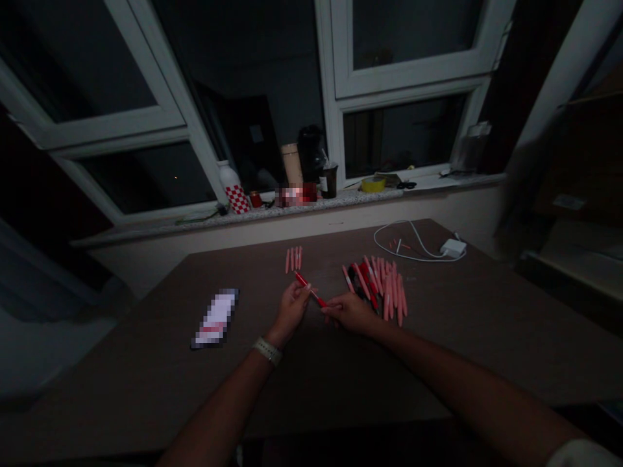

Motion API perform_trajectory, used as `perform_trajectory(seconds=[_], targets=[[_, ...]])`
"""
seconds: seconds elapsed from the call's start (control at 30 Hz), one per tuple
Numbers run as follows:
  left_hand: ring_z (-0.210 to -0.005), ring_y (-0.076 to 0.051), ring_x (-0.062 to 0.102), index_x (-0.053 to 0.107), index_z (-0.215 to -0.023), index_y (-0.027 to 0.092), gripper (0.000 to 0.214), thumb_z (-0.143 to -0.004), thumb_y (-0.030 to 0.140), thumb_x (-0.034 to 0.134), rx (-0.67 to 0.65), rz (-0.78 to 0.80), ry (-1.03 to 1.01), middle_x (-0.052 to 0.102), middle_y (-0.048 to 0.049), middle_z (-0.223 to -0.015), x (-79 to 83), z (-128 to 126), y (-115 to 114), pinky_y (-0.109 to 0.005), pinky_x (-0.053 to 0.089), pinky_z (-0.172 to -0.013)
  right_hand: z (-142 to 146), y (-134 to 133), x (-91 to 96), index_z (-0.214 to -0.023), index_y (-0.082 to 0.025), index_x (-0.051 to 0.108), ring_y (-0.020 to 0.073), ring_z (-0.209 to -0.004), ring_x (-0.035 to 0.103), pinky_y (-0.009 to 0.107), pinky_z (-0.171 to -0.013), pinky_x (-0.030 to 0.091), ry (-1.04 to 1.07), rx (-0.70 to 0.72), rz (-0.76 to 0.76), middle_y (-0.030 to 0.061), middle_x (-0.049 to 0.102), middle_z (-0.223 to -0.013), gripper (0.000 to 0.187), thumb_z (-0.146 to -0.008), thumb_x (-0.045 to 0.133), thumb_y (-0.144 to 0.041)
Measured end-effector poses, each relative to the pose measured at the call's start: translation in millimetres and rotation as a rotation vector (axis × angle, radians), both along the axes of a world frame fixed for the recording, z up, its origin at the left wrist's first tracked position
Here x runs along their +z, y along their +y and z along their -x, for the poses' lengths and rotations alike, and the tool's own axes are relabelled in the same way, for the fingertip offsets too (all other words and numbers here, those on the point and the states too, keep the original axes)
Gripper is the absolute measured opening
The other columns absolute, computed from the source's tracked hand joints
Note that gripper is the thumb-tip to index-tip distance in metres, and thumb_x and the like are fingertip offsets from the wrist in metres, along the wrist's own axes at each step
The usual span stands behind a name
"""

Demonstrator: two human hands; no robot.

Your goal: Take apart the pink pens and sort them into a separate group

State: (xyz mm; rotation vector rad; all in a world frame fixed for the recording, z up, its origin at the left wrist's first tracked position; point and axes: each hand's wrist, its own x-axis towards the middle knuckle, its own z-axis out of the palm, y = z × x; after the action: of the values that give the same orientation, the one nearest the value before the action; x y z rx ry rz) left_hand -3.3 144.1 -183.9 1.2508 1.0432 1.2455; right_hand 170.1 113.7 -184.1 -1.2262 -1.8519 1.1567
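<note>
Between my two hands, above the middle of the table, is a red pen [302, 279], slanting down toward the right. My left hand [291, 306] pinches it near its middle. The lower right end sits in the closed fingers of my right hand [351, 312]. Just beyond the pen, several pink pens [293, 258] lie side by side in a short row. To the right of my right hand is a larger bunch of pink pens [393, 292], with a few red and black pieces among them.
A phone [215, 320] with a blurred screen lies on the left of the brown table [487, 337]. A white charger [453, 248] with its looped cable rests at the back right. Along the windowsill [263, 211] stand a checked bottle [234, 188], a dark cup [329, 180] and yellow tape [373, 185].
</note>
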Motion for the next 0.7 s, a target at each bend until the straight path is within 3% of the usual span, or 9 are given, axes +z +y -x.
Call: perform_trajectory(seconds=[0.17,0.27,0.43,0.5,0.6,0.7], targets=[[-0.067,-0.011,0.06,0.053,-0.08,0.017,0.039,-0.069,0.048,0.073,0.082,-0.09,0.019,0.065,-0.0007,-0.072,-4.2,-2,1,-0.021,0.043,-0.062,-3,2,-7.8,-0.078,-0.018,0.072,0.0137,-0.06,0.06,0.021,-0.053,0.035,-0.157,-0.111,-0.2,0.0011,0.069,-0.067,0.017,-0.082,0.066,-0.034],[-0.065,-0.011,0.06,0.052,-0.081,0.017,0.039,-0.069,0.048,0.073,0.074,-0.086,0.027,0.065,-0.0002,-0.072,-3.5,-2,1,-0.021,0.043,-0.06,-5,6,-12.1,-0.082,-0.017,0.071,0.0143,-0.064,0.062,0.021,-0.055,0.038,-0.121,-0.085,-0.197,0.0021,0.07,-0.072,0.021,-0.08,0.069,-0.037],[-0.045,-0.005,0.042,0.053,-0.083,0.016,0.038,-0.073,0.048,0.071,-0.003,-0.058,0.05,0.063,0.002,-0.069,-0.3,-2,-1,-0.018,0.029,-0.046,-3,7,-12.7,-0.097,-0.014,0.068,0.0134,-0.063,0.061,0.021,-0.056,0.04,0.039,-0.022,-0.172,0.0032,0.07,-0.075,0.03,-0.085,0.063,-0.04],[-0.047,-0.005,0.044,0.054,-0.083,0.016,0.039,-0.072,0.048,0.072,-0.041,-0.069,0.063,0.063,0.0015,-0.07,-0.3,-3,-2,-0.019,0.03,-0.047,-2,6,-11.3,-0.104,-0.014,0.066,0.0128,-0.063,0.062,0.021,-0.056,0.041,0.084,0.021,-0.178,0.0039,0.071,-0.079,0.029,-0.089,0.057,-0.037],[-0.055,-0.008,0.052,0.055,-0.086,0.016,0.041,-0.07,0.049,0.073,-0.077,-0.083,0.089,0.063,0.0002,-0.073,-1.2,-5,-2,-0.019,0.035,-0.051,0,5,-10.9,-0.098,-0.014,0.066,0.0127,-0.063,0.062,0.021,-0.058,0.042,0.126,0.069,-0.186,0.0042,0.071,-0.079,0.026,-0.09,0.054,-0.036],[-0.065,-0.01,0.058,0.055,-0.094,0.016,0.045,-0.069,0.047,0.075,-0.105,-0.091,0.105,0.063,-0.0014,-0.082,-0.9,-6,-4,-0.02,0.041,-0.059,1,7,-12.7,-0.092,-0.014,0.062,0.0139,-0.065,0.062,0.023,-0.06,0.043,0.223,0.006,-0.133,0.0053,0.07,-0.08,0.025,-0.087,0.056,-0.038]])
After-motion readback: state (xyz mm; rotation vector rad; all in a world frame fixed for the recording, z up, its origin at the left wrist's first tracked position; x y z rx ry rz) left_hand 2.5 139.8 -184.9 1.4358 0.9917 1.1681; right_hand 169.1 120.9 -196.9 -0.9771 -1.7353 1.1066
